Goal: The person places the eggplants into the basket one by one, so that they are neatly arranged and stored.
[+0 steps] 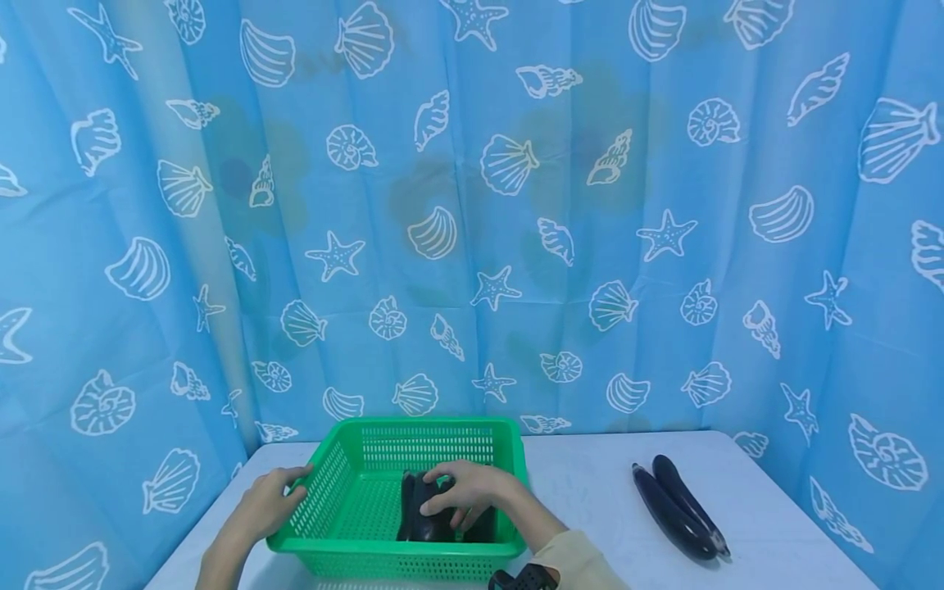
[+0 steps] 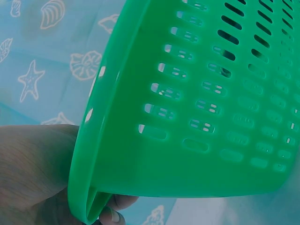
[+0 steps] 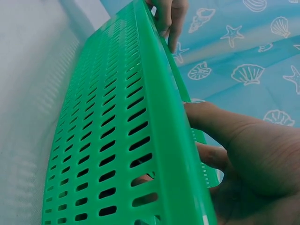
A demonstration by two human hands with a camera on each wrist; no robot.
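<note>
Nearest, a black band (image 1: pixel 525 578) at the right wrist, then a green basket (image 1: pixel 383 545) of perforated plastic, probably light and slightly flexible, best taken by its rim. The left hand (image 1: pixel 267 504) grips that rim. The right hand (image 1: pixel 472 487) reaches inside, fingers bent over dark eggplants (image 1: pixel 428 518); whether it grasps or merely touches them cannot be told. Their glossy skin suggests firm, slippery, bruisable bodies, best held round the middle. To the right, two further eggplants (image 1: pixel 673 515) lie together on the counter (image 1: pixel 583 492). Behind, a shell-patterned curtain (image 1: pixel 457 205).
</note>
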